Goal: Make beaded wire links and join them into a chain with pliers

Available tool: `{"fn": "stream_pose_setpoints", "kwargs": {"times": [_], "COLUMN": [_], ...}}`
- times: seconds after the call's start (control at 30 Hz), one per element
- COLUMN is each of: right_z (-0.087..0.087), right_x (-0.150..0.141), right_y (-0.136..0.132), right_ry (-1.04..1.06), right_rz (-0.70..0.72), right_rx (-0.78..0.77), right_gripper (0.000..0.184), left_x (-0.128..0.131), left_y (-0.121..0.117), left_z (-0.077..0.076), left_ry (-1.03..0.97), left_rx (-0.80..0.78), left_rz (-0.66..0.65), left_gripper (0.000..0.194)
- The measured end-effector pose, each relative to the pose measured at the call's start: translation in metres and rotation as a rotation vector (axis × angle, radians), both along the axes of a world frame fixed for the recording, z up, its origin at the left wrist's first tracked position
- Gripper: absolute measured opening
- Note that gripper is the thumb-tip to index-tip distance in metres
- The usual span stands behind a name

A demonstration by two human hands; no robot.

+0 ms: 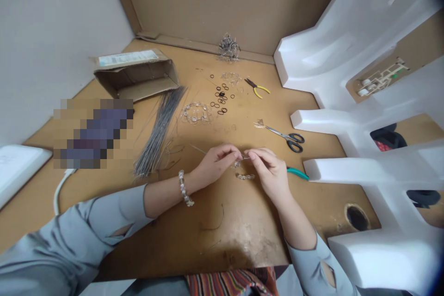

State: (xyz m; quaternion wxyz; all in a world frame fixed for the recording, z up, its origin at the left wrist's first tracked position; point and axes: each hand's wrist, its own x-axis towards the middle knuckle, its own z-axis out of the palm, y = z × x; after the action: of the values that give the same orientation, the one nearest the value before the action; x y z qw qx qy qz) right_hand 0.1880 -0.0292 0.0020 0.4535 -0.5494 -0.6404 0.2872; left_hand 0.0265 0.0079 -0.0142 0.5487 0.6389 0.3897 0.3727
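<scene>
Close together above the table (256, 217), both my hands are closed in a pinch. A thin wire or cord with clear beads (245, 176) hangs in a curve from between them. My left hand (217, 164), with a beaded bracelet (183, 188) on its wrist, pinches one end at the thumb and forefinger. My right hand (270, 171) grips the strand just beside it; the exact spot is hidden by the fingers. Beyond them lie several small dark rings (222, 99) and a loop of clear beads (196, 112).
Left of my hands lies a bundle of grey wires (159, 134), near an open cardboard box (138, 78). Yellow-handled pliers (256, 89), black-handled scissors (286, 137) and a teal handle (297, 173) are at the right, beside white molded foam (329, 169). A wire tangle (229, 47) sits behind.
</scene>
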Motion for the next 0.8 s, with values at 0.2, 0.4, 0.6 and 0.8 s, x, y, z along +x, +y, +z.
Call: {"fn": "stream_pose_setpoints", "kwargs": {"times": [0.2,0.4,0.6,0.8], "right_z": [-0.0031,-0.0061,-0.0076,-0.0058], "right_x": [-0.0001,0.0011,0.0002,-0.0002], "right_y": [-0.0012,-0.0003,-0.0010,-0.0015], "right_ry": [0.210,0.203,0.249,0.219], "right_rz": [0.083,0.041,-0.039,-0.039], "right_rx": [-0.181,-0.164,-0.148,-0.153], "right_gripper": [0.018,0.018,0.017,0.018], "left_x": [-0.0007,-0.0004,0.0029,0.0022], "left_y": [0.0014,-0.0007,-0.0044,-0.0056], "left_z": [-0.0004,0.0062,0.0009,-0.0030], "left_ry": [-0.026,-0.096,-0.183,-0.231], "left_rx": [0.077,-0.005,-0.094,-0.124], "left_rz": [-0.084,-0.067,-0.100,-0.049], "left_gripper": [0.022,0.020,0.013,0.011]}}
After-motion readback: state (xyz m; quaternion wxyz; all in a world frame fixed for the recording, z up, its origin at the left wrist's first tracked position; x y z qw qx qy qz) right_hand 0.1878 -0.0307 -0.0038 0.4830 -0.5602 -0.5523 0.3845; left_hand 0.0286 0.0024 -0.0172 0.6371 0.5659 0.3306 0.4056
